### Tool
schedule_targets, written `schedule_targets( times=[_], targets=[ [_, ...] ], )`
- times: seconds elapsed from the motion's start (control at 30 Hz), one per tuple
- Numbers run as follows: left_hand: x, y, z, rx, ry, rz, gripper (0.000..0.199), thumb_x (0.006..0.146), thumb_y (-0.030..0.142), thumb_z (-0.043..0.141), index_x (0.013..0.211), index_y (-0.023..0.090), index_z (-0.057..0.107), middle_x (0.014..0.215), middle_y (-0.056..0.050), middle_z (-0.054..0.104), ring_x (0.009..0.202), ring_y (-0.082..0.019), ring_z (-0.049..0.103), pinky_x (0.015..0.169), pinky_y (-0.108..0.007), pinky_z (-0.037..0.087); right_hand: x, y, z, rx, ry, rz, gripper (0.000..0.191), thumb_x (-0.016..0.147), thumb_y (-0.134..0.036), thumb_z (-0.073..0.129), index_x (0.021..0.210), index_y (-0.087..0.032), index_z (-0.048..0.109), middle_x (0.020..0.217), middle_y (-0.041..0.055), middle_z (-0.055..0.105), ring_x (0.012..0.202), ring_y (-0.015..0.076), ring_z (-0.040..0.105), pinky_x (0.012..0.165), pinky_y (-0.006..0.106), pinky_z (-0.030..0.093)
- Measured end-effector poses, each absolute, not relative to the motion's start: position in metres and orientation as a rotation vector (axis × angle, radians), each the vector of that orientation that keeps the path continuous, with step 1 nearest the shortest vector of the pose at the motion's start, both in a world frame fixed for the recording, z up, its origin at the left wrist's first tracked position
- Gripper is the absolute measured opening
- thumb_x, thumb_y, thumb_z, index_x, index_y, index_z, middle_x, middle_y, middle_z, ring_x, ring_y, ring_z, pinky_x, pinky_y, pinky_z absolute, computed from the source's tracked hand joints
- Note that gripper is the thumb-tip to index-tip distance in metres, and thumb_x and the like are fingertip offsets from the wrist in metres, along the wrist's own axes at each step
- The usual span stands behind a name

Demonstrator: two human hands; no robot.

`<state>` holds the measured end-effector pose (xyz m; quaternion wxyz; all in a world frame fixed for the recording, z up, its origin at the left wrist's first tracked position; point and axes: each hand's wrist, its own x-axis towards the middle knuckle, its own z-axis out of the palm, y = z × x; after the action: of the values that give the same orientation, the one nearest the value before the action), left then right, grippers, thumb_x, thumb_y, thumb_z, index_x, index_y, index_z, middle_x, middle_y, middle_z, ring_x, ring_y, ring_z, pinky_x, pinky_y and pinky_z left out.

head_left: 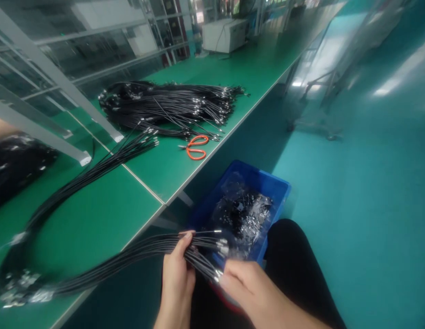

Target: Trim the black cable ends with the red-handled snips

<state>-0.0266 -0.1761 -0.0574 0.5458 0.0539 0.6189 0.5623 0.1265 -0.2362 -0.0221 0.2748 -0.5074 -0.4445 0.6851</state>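
Just past the near edge of the green worktop (137,196), the left hand (180,261) has its grip closed around a bundle of black cables (130,252), thumb on top, a little short of their metal tips. The right hand (244,284) is beside those tips with its fingers curled in; blur hides whether its grip pinches one of them or only touches it. From the hands the bundle runs back onto the worktop, bends round at the lower left, and its other ends lie near the scissors (197,148) with orange handles.

As for progress, the held ends are fanned out rather than even, so this bundle looks unfinished. A far larger pile of cables (174,107) lies behind it on the worktop, out of both hands; whether those are done or waiting cannot be told. The blue bin (280,185) below the edge already holds many small clear and dark scraps (255,214), which suggests that a fair amount of work is behind the person.
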Motion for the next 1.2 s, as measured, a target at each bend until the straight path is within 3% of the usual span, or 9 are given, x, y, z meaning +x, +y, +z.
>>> schedule_targets(
  times=[0.13,0.23,0.37,0.57,0.7,0.87,1.03,1.2],
  targets=[
    [-0.028,-0.167,-0.059,0.064,1.521,1.36,0.012,0.064,0.0,0.064,0.057,0.007,0.071,0.047,0.0,0.064,0.035,-0.006,0.053,0.033,-0.012,0.043,0.146,-0.25,-0.023,-1.335,-0.953,1.944,0.03,0.079,-0.035,0.037,0.051,-0.024,0.036,0.051,-0.005,0.038,0.049,0.0119,0.032,0.048,0.028,0.025],
    [-0.029,-0.166,-0.058,0.06,1.528,1.363,0.013,0.066,-0.001,0.063,0.059,0.006,0.071,0.047,-0.001,0.064,0.035,-0.006,0.054,0.033,-0.013,0.043,0.146,-0.25,-0.027,-1.424,-0.92,1.895,0.024,0.078,-0.033,0.034,0.059,-0.023,0.043,0.051,-0.0056,0.038,0.047,0.0116,0.029,0.045,0.027,0.022],
    [-0.025,-0.17,-0.053,0.076,1.524,1.362,0.014,0.067,-0.002,0.063,0.058,0.006,0.07,0.047,0.0,0.064,0.034,-0.006,0.053,0.033,-0.012,0.042,0.122,-0.237,-0.034,-1.481,-1.077,1.824,0.029,0.084,-0.039,0.042,0.06,-0.022,0.045,0.055,-0.0047,0.04,0.053,0.0135,0.037,0.05,0.028,0.027],
    [-0.024,-0.168,-0.059,0.056,1.545,1.368,0.016,0.068,-0.004,0.063,0.057,0.006,0.069,0.047,0.0,0.063,0.035,-0.006,0.054,0.033,-0.012,0.042,0.113,-0.236,-0.028,-1.391,-1.301,1.796,0.029,0.08,-0.027,0.049,0.054,-0.023,0.039,0.056,-0.004,0.043,0.057,0.0142,0.039,0.055,0.03,0.027],
    [-0.027,-0.163,-0.067,0.008,1.569,1.37,0.019,0.069,-0.006,0.062,0.055,0.007,0.066,0.044,0.001,0.061,0.033,-0.006,0.052,0.032,-0.013,0.042,0.133,-0.247,-0.031,-1.366,-1.058,1.985,0.026,0.074,-0.029,0.044,0.05,-0.023,0.039,0.045,-0.0055,0.039,0.045,0.0111,0.035,0.046,0.026,0.024],
    [-0.025,-0.163,-0.061,0.003,1.533,1.376,0.02,0.072,-0.005,0.061,0.057,0.008,0.066,0.047,0.002,0.062,0.034,-0.005,0.053,0.034,-0.012,0.043,0.127,-0.242,-0.049,-1.398,-0.853,1.973,0.018,0.071,-0.032,0.038,0.061,-0.021,0.047,0.046,-0.0059,0.041,0.041,0.0093,0.024,0.043,0.026,0.017],
    [-0.021,-0.167,-0.056,0.012,1.539,1.363,0.019,0.071,-0.005,0.061,0.057,0.007,0.066,0.046,0.001,0.061,0.034,-0.006,0.053,0.033,-0.013,0.043,0.106,-0.227,-0.047,-1.427,-0.991,1.839,0.023,0.073,-0.027,0.053,0.054,-0.021,0.043,0.054,-0.0059,0.04,0.056,0.0125,0.037,0.053,0.027,0.026],
    [-0.025,-0.165,-0.062,-0.026,1.533,1.336,0.017,0.072,-0.004,0.062,0.058,0.006,0.065,0.045,0.001,0.06,0.033,-0.006,0.052,0.033,-0.014,0.042,0.116,-0.233,-0.031,-1.334,-1.02,2.011,0.018,0.068,-0.02,0.051,0.051,-0.022,0.045,0.045,-0.0069,0.039,0.047,0.0115,0.038,0.047,0.027,0.024]
  ],
)
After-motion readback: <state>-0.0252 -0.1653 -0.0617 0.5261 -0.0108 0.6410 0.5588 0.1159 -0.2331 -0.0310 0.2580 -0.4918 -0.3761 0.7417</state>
